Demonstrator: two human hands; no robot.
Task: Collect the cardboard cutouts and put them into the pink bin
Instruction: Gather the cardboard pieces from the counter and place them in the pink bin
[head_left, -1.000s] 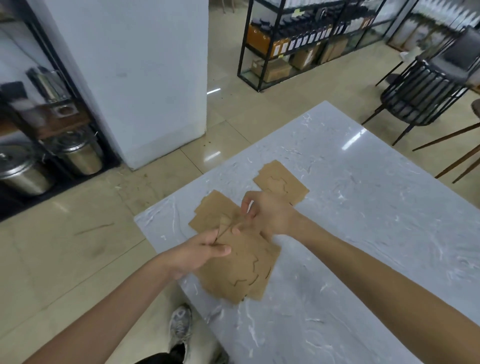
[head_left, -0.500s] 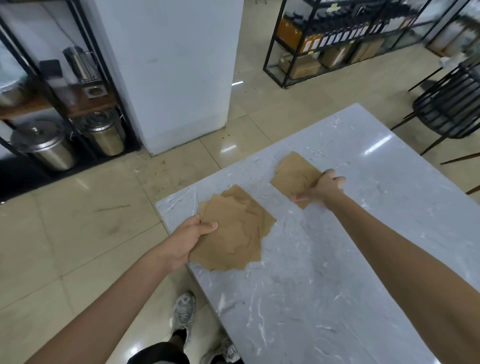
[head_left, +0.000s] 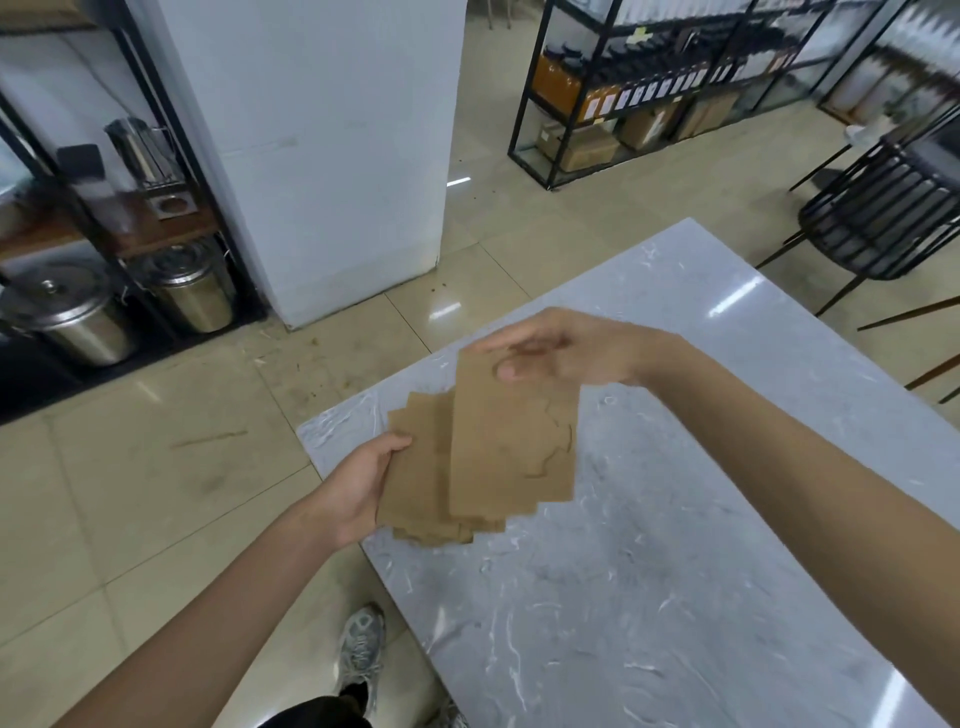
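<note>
Cutouts (head_left: 511, 441): brown, flat, perhaps jigsaw-scored.

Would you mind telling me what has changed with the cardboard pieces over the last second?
The right hand took hold of the separate brown cardboard sheet that lay farther out on the grey marble table, lifted it and brought it back over the stack of brown cardboard cutouts. The left hand kept gripping that stack at the table's corner. No pink bin is in view.
</note>
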